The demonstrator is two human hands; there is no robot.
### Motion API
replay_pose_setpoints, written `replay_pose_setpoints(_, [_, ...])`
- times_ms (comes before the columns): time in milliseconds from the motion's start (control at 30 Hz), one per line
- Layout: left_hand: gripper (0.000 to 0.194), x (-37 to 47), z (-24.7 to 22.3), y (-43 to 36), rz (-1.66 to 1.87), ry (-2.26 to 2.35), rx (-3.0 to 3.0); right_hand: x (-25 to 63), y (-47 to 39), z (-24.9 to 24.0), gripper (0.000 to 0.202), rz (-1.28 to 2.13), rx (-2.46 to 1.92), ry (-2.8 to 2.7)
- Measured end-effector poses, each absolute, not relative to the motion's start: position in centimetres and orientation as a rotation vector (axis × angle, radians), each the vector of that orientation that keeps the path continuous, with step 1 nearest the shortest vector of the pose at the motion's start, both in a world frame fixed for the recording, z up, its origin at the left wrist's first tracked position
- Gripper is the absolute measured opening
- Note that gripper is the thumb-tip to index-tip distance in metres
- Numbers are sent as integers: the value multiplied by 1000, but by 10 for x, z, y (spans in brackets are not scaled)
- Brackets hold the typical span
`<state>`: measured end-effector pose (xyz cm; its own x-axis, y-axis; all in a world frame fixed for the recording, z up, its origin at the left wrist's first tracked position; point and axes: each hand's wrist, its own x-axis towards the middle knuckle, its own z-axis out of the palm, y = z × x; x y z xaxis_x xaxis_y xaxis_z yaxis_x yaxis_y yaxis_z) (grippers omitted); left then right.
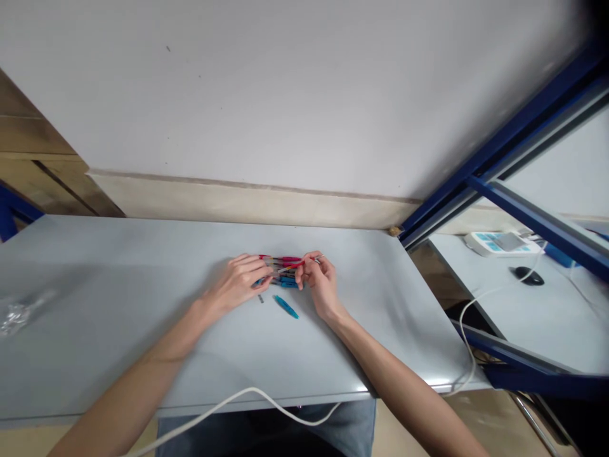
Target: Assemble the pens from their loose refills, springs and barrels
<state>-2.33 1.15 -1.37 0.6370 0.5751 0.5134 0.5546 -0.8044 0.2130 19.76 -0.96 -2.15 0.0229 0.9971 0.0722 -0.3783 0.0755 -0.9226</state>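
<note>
Several red and blue pens lie in a row on the grey table, partly hidden by my hands. My right hand [318, 279] is closed, its fingers pinching a slim red pen [295, 265] that slants above the row. At that pen's pale left end, my left hand [248, 274] has thumb and fingers pressed together. Between the hands are red pens [288, 259] at the back and blue pens [287, 283] nearer me. A separate turquoise pen barrel [286, 307] lies diagonally in front of them. Beside it rests a tiny grey strip [261, 298].
Crumpled clear plastic [14, 317] lies on the table's left side. A white cable [257, 392] loops across the front edge and over to the right. Past a blue metal frame [504, 197], a side desk bears a black mouse [529, 275] and a white keypad device [499, 243].
</note>
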Motion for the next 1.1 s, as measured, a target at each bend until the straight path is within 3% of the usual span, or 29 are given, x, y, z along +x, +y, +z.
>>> replay_pose_setpoints(333, [14, -16, -16, 5, 1000, 965, 2763, 194, -21, -16, 25, 1266, -930, -1326])
replay_pose_setpoints(500, [11, -13, -16, 2, 1086, 981, 2685, 191, -22, -14, 30, 1335, -881, -1228])
replay_pose_setpoints(800, [31, -14, -9, -6, 954, 975, 2670, 190, -22, -21, 31, 1267, -955, -1255])
replay_pose_setpoints(933, [22, -6, -10, -12, 906, 1066, 2757, 186, -24, -22, 38, 1363, -973, -1266])
replay_pose_setpoints(1100, [26, 1, -10, -11, 1195, 1172, 2116, 186, -40, -20, 40, 1106, -1152, -1466])
